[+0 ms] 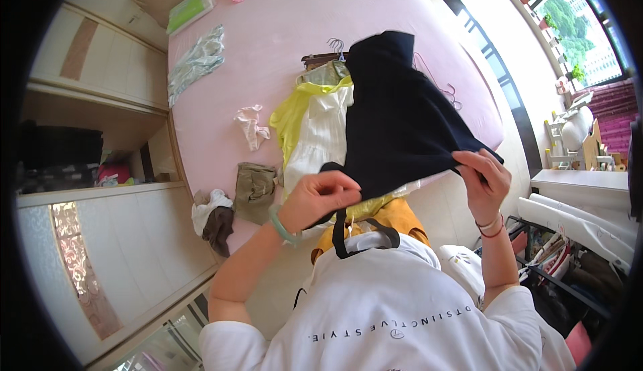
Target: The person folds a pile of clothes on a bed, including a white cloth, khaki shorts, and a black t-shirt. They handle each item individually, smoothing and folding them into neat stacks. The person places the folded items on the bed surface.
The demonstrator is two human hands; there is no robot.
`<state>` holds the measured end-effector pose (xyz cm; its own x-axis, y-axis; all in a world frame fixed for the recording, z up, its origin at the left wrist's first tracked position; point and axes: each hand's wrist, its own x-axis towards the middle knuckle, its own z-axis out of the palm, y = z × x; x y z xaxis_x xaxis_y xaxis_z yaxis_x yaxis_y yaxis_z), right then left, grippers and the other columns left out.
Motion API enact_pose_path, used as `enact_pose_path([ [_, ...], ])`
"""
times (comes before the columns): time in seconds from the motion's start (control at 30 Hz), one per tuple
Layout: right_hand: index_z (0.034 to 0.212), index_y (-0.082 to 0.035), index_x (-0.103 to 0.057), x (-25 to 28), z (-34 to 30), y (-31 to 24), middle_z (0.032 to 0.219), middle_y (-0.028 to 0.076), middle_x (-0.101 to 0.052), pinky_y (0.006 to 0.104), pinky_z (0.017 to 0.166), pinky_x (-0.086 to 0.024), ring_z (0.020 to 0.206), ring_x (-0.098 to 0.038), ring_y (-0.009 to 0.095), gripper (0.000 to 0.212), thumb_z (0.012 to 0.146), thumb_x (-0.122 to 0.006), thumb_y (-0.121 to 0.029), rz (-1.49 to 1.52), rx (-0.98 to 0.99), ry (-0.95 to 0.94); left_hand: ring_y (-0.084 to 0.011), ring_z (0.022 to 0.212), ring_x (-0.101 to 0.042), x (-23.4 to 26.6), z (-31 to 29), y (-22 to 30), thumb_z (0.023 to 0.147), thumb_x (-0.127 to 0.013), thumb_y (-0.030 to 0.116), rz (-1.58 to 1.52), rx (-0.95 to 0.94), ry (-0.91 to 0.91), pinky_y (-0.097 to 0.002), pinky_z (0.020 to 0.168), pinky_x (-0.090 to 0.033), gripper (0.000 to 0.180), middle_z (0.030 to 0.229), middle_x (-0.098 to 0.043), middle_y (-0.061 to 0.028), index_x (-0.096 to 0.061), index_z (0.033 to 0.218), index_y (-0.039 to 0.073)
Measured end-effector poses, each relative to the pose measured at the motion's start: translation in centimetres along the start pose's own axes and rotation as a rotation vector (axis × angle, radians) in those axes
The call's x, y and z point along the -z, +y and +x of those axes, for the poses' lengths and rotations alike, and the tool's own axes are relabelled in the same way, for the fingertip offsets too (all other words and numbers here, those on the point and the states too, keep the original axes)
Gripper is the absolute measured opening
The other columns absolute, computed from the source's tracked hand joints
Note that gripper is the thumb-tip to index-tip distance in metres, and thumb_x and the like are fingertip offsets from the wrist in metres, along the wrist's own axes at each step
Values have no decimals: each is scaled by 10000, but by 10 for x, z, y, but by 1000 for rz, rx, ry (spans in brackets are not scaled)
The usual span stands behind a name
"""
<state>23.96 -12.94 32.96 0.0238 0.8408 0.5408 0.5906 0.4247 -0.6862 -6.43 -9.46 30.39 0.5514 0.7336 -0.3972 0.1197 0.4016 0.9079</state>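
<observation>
Dark garment [408, 116]: spread over bed [288, 29], partly hiding yellow-white dress [321, 126]
L hand [323, 194]: pinched closed, gripping near-L edge
R hand [485, 178]: pinched closed too, gripping near-R edge

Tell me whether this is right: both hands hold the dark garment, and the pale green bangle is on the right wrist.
Wrong side: the head view shows the pale green bangle on the wrist of the left hand. The rest stands: that hand and the right hand both hold the dark garment.
</observation>
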Motion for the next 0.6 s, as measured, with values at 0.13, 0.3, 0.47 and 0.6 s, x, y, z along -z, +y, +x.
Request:
enact_pose_path([
  [0.13, 944, -37, -723, -26, 11, -8, 613, 34, -484, 243, 447, -307, 499, -432, 110, 227, 740, -719, 61, 57, 74, -111, -39, 879, -532, 27, -17, -9, 893, -669, 80, -210, -145, 180, -211, 792, -442, 69, 957, -613, 31, -667, 952, 43],
  [0.3, 905, -31, -716, -38, 20, -23, 615, 42, -533, 221, 463, -324, 492, -455, 108, 123, 784, -731, -40, 177, 19, -314, -69, 796, -549, 44, -30, 0, 880, -691, 104, 735, -602, 761, -249, 698, -456, 53, 891, -601, 22, -692, 927, 82],
  [0.47, 1042, -4, -654, -61, 10, -47, 635, -3, -558, 216, 514, -382, 552, -450, 41, 178, 914, -632, -126, 487, -481, -668, -68, 674, -577, 34, -42, 7, 919, -643, 95, 285, -495, 815, -232, 531, -458, 77, 785, -625, -4, -678, 984, 74],
  [0.6, 971, 14, -661, -80, -1, -58, 620, 60, -581, 233, 495, -397, 514, -467, 61, 186, 873, -691, -141, 411, -434, -782, -127, 780, -658, 36, -33, -4, 982, -544, 104, -269, -620, 804, -268, 612, -568, 122, 913, -640, -57, -583, 1078, 40],
])
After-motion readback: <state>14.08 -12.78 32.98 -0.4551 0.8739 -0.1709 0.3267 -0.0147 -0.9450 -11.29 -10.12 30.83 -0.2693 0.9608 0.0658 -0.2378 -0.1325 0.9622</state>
